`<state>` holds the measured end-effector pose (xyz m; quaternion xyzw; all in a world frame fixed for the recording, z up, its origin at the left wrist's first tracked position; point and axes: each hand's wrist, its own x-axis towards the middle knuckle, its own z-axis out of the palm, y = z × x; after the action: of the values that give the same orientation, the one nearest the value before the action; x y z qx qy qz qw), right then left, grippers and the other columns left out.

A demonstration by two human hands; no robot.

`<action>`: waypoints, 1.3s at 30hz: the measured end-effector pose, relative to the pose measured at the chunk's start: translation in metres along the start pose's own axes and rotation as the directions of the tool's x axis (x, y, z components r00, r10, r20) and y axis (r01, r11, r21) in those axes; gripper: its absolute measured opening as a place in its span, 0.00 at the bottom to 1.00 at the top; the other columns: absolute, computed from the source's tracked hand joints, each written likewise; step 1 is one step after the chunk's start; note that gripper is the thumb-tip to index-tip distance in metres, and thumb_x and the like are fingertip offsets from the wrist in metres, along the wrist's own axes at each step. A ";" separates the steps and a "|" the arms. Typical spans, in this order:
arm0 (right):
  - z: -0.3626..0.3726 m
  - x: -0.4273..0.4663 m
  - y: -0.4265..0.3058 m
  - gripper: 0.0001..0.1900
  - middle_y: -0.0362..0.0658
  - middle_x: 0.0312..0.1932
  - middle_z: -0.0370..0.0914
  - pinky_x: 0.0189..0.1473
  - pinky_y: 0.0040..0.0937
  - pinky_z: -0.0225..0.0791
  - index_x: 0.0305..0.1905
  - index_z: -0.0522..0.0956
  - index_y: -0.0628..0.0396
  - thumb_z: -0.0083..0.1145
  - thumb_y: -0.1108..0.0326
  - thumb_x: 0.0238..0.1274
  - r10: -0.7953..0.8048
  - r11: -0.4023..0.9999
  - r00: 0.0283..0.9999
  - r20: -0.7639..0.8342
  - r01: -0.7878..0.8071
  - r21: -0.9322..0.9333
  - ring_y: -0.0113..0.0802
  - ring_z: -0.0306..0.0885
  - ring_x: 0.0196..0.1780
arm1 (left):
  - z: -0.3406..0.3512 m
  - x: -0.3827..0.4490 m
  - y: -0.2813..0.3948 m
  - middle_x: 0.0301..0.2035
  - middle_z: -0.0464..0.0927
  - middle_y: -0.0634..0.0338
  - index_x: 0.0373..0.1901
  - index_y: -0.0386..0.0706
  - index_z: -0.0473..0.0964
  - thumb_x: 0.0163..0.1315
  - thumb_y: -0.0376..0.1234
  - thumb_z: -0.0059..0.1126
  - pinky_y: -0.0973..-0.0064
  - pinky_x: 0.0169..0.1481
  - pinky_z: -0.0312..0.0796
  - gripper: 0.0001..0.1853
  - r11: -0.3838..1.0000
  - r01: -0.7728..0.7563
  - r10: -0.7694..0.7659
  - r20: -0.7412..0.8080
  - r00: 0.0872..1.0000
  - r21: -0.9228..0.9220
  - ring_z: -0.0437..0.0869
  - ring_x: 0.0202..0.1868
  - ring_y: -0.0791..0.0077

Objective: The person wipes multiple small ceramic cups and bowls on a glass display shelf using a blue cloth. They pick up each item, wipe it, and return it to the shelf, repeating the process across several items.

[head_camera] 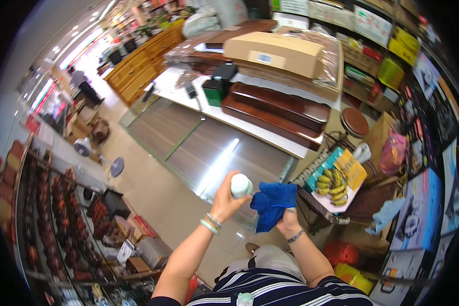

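My left hand (226, 201) holds a small pale, rounded object (241, 186), white to light green, between thumb and fingers; its exact kind cannot be told. Just to its right, my right hand (289, 220) grips a bunched blue cloth (274, 204) that covers most of the fingers. The pale object and the cloth are close together but apart. Both hands are above the near end of a glass-topped display counter (191, 139), whose surface reflects a bright strip of light.
Dark glossy wooden pieces (275, 111) and a cardboard box (273, 53) lie on the white table beyond. Bananas (332, 186) rest on a small stand at the right, near a round stool (354, 122). Shelves (53, 218) line the left; a fan (99, 155) stands there. Another person (85, 86) is far off.
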<state>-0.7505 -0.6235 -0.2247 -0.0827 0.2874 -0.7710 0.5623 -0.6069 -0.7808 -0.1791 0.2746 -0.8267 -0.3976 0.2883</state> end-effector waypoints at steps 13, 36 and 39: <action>-0.049 -0.141 -0.008 0.37 0.51 0.69 0.72 0.69 0.55 0.67 0.70 0.68 0.53 0.43 0.34 0.73 -0.130 0.975 0.949 -0.286 0.175 0.139 0.53 0.73 0.68 | 0.095 0.173 -0.079 0.52 0.79 0.43 0.64 0.46 0.65 0.44 0.34 0.80 0.55 0.59 0.74 0.44 0.971 0.018 -0.030 0.047 0.998 0.237 0.80 0.56 0.43; -0.049 -0.114 -0.002 0.34 0.52 0.64 0.76 0.64 0.54 0.71 0.67 0.72 0.55 0.45 0.35 0.73 -0.017 0.991 0.977 -0.211 0.046 0.130 0.53 0.77 0.62 | 0.071 0.152 -0.094 0.67 0.67 0.41 0.76 0.43 0.53 0.38 0.38 0.86 0.58 0.74 0.64 0.63 0.990 -0.003 -0.008 0.079 0.997 0.144 0.69 0.70 0.46; -0.053 -0.083 0.000 0.34 0.50 0.64 0.76 0.63 0.50 0.72 0.67 0.71 0.55 0.48 0.37 0.73 -0.009 0.990 0.983 -0.184 0.034 0.134 0.50 0.77 0.61 | 0.056 0.124 -0.087 0.70 0.63 0.39 0.77 0.47 0.54 0.43 0.40 0.84 0.57 0.75 0.62 0.60 0.981 0.053 -0.064 0.051 0.997 0.189 0.65 0.71 0.42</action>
<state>-0.7451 -0.5290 -0.2521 0.0240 0.2835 -0.7991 0.5296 -0.7107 -0.8839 -0.2474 0.3134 -0.8598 -0.3340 0.2258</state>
